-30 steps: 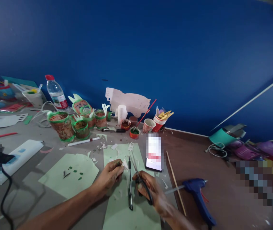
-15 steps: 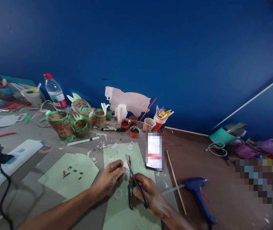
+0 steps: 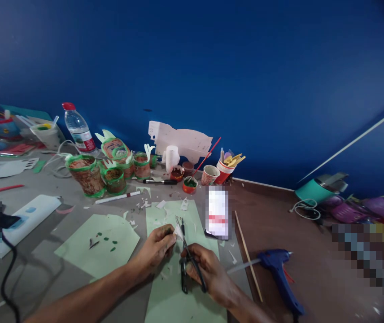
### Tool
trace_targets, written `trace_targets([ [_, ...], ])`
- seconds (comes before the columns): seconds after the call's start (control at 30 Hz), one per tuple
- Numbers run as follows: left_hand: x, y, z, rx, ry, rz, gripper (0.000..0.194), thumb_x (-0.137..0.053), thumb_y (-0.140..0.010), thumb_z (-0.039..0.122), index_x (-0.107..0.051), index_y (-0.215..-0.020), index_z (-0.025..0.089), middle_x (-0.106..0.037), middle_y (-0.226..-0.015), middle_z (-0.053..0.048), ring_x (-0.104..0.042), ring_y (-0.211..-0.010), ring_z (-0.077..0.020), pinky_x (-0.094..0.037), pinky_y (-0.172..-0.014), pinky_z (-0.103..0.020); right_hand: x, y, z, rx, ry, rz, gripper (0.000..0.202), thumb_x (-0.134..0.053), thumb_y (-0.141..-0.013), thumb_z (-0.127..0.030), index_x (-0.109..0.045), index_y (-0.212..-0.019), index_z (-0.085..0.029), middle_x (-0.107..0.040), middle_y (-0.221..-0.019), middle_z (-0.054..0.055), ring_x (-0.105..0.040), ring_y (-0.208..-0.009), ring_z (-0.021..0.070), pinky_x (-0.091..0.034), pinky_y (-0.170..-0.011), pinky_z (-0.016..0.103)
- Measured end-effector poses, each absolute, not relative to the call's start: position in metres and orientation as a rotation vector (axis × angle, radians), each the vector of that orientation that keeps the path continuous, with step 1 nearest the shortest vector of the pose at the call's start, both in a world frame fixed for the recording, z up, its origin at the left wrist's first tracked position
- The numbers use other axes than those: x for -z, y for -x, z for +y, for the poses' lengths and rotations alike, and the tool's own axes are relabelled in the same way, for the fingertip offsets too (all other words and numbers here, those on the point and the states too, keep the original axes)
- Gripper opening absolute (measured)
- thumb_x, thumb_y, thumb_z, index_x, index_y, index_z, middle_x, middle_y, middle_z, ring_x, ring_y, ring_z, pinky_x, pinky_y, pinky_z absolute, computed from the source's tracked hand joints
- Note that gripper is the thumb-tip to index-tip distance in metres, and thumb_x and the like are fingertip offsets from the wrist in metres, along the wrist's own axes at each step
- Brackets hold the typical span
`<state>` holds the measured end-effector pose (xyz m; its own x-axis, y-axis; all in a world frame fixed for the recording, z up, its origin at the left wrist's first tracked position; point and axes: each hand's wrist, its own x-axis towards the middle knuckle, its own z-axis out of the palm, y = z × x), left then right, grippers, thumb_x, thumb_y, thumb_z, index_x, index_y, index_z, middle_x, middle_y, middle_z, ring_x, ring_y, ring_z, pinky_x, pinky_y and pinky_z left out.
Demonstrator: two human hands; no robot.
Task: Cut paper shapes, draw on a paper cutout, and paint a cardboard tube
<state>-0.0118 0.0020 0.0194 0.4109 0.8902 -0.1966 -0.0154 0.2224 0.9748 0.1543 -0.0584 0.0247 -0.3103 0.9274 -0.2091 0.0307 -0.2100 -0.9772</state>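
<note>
My right hand (image 3: pixel 207 267) is curled closed about the black-handled scissors (image 3: pixel 198 271), their blades slanting up to the small white paper scrap (image 3: pixel 178 231); I can't tell whether they touch it. My left thumb and fingers pinch that scrap tight, my left hand (image 3: pixel 156 249) over the pale green sheet (image 3: pixel 178 307). A black-capped pen (image 3: pixel 184 282) lies beneath the scissors. Farther off are my smartphone (image 3: pixel 217 213), then brown-and-green painted pots (image 3: pixel 86 177) and a red-capped water bottle (image 3: pixel 78 130) near the blue wall (image 3: pixel 192 67).
</note>
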Motion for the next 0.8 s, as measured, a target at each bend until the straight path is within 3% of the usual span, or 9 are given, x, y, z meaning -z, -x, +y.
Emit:
trace_targets([
  [0.37,-0.0115,0.0136,0.0043,-0.788,-1.196,0.934,0.028,-0.054,-0.072,0.038,-0.035,-0.058,0.022,-0.036,-0.048,0.007,-0.031,-0.044,-0.0085,-0.023,-0.046,-0.024,-0.0295,-0.1516,-0.0593,-1.625,1.2,-1.308,0.043,-0.067,-0.075,-0.053,-0.055,-0.088,-0.014,-0.037,-0.06,-0.007,-0.027,-0.052,0.0058,-0.025,-0.048,0.02],
  [0.6,-0.015,0.0131,0.005,-0.802,-1.195,0.972,0.03,-0.053,-0.071,0.037,-0.033,-0.055,0.022,-0.036,-0.046,0.006,-0.032,-0.043,-0.0088,-0.023,-0.045,-0.023,-0.0308,-0.148,-0.0599,-1.66,1.174,-1.203,0.06,-0.067,-0.065,-0.067,-0.054,-0.088,-0.014,-0.036,-0.06,-0.007,-0.026,-0.05,0.0054,-0.023,-0.047,0.02],
  [0.8,-0.0164,0.0125,0.0047,-0.811,-1.191,0.962,0.031,-0.055,-0.069,0.041,-0.036,-0.055,0.022,-0.037,-0.044,0.006,-0.033,-0.042,-0.0086,-0.023,-0.044,-0.024,-0.031,-0.1485,-0.059,-1.671,1.173,-1.222,0.056,-0.068,-0.067,-0.064,-0.055,-0.087,-0.014,-0.037,-0.061,-0.007,-0.026,-0.05,0.0055,-0.023,-0.047,0.02],
])
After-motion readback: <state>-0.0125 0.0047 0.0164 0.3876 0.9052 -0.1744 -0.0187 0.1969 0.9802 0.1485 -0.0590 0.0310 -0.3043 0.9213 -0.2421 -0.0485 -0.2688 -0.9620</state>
